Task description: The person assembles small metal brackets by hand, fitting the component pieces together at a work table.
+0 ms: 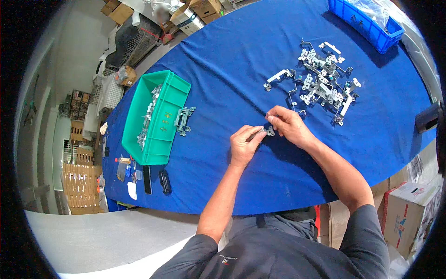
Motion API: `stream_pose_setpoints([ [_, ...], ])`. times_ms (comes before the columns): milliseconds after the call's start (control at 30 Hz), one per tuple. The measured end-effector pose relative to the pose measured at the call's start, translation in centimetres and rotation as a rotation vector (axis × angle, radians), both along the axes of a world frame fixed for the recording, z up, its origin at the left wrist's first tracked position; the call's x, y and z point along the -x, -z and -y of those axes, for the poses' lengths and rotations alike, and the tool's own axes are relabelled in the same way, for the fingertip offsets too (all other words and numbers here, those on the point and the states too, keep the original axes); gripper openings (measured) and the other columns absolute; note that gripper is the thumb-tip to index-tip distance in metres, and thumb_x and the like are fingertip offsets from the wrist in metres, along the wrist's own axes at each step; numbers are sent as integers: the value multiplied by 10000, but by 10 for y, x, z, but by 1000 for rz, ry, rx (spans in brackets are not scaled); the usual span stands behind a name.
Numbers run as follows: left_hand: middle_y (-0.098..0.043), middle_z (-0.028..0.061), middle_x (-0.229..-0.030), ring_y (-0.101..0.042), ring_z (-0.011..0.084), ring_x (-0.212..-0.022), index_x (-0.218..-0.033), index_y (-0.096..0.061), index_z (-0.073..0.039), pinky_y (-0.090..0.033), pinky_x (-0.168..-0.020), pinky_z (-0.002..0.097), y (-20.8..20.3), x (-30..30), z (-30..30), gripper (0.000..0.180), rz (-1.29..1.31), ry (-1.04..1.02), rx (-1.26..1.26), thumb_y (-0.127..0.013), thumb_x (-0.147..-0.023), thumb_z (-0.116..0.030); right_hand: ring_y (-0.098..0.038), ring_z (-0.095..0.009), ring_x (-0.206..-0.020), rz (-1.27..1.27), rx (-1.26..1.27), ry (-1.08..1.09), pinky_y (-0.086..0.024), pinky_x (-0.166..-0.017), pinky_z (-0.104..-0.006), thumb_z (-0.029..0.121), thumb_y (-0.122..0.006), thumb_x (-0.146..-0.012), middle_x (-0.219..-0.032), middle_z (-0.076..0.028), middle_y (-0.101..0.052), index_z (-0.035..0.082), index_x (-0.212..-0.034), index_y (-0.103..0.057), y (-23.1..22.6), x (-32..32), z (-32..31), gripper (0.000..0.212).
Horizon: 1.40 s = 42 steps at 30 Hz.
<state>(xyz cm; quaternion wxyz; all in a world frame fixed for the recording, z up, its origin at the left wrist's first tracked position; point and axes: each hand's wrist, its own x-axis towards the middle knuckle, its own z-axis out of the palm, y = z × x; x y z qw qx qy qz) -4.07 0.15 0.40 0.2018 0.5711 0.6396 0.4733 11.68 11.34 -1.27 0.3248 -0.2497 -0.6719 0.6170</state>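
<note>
Near the middle of the blue cloth, my left hand (246, 145) pinches a small silvery metal bracket (270, 131), most of it hidden by the fingers. Close beside it on the right, my right hand (290, 125) has its thumb and fingertips pressed together over the bracket's far end. Whether those fingertips hold the bracket or some smaller part, I cannot make out. Beyond my right hand lies a loose heap of similar metal brackets (320, 83), some with long flat strips and some with bent wire-like arms.
Left stands a green plastic bin (181, 86) with metal brackets (149, 116) inside; more brackets (184, 121) lie against its right side. A blue crate (367, 28) with clear plastic bags sits far right. A phone (147, 179) and a black object (165, 182) lie near the front edge.
</note>
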Motion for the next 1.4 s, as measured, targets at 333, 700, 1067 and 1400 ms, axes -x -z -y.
stream_pose_setpoints([
  [333,-679,37,-888,-624,84,-787,-1007,-730,20,-494,-695,220,13,7,2,155,278,-152,-56,-738,-865,-44,-659,-216,-644,181,-137,-64,-511,-614,-361,135,-627,-924,-746,-143,-682,-2,-996,-690,-8,-3,3,167],
  [700,-678,22,-842,-586,72,-719,-971,-742,2,-446,-620,221,5,1,-1,144,134,-61,-59,-759,-839,-56,-579,-97,-637,117,50,-104,-511,-572,-254,106,-576,-975,-770,-50,-617,-16,-1054,-654,-9,-3,2,165],
  [1067,-674,15,-814,-587,71,-712,-959,-744,-1,-443,-603,227,4,-1,-2,132,47,-18,-79,-759,-838,-52,-578,-133,-594,10,231,64,-491,-561,-329,170,-623,-943,-711,-51,-627,-4,-955,-666,-6,-2,-1,180],
  [1400,-628,-33,-815,-478,12,-600,-1011,-727,-4,-353,-508,186,16,6,-1,148,310,-121,-102,-738,-870,-49,-666,-255,-685,179,-149,-42,-509,-638,-383,132,-639,-908,-752,-168,-661,-5,-976,-690,-6,-2,3,161],
])
